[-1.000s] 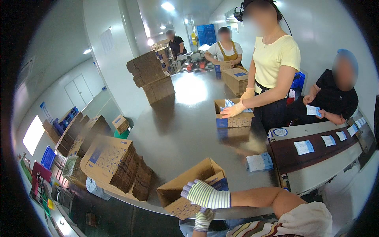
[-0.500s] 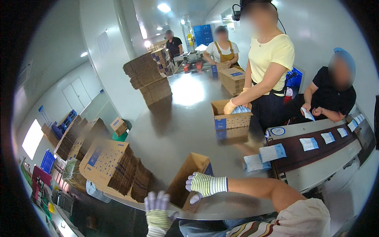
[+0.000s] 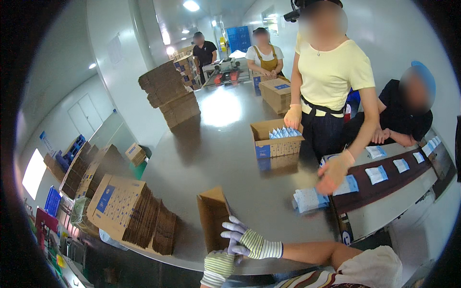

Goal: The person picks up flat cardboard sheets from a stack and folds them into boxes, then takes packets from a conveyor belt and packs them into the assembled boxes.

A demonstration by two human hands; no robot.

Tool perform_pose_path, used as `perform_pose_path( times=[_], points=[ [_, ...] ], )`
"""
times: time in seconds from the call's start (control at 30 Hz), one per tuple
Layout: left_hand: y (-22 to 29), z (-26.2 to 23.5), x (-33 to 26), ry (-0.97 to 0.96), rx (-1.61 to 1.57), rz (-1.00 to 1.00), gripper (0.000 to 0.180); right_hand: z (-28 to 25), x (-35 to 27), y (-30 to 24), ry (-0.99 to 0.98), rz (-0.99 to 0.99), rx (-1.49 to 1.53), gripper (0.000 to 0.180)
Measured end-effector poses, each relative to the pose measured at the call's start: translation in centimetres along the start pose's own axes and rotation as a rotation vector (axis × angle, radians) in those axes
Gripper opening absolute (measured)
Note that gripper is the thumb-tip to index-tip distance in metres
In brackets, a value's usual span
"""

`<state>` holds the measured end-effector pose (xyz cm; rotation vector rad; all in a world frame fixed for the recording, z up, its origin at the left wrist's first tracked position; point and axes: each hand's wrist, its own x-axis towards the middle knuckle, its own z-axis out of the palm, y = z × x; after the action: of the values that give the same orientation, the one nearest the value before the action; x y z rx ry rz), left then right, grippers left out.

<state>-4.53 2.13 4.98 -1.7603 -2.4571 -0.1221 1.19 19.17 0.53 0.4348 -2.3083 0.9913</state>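
Observation:
An opened cardboard box [image 3: 207,211] stands tilted in view on the near part of the metal table, its inside showing bare brown cardboard. My right hand [image 3: 252,243], in a purple-and-green striped glove, is at the box's near right side, fingers apart and touching or close to its edge. Right beside it, my left hand [image 3: 219,267] in a matching glove is at the box's near end. Its fingers are largely hidden, so their grip is unclear. The two hands almost meet.
Flattened cartons [image 3: 126,209] are stacked at the table's left edge, with another carton stack [image 3: 169,93] farther back. Opposite, a co-worker's gloved hand [image 3: 336,173] reaches over white-and-blue packets [image 3: 309,199] beside a conveyor [image 3: 355,192]. A filled carton [image 3: 276,146] stands near that person.
My left hand has moved right to the box, and my right hand has shifted slightly down. The box now appears farther left. The co-worker's hand left the filled carton for the packets.

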Motion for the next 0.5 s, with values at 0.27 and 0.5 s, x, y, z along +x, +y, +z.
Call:
perform_pose_path(
  times=[0.27,0.5],
  points=[
    [0.5,-0.9,-0.6,0.326,-0.208,-0.001,0.024,-0.3,1.5,-0.7,-0.043,0.005,0.075,0.047],
    [0.6,-0.6,-0.6,0.403,-0.114,0.008,0.031,-0.7,1.8,-0.5,-0.083,0.006,0.068,0.048]
  ],
)
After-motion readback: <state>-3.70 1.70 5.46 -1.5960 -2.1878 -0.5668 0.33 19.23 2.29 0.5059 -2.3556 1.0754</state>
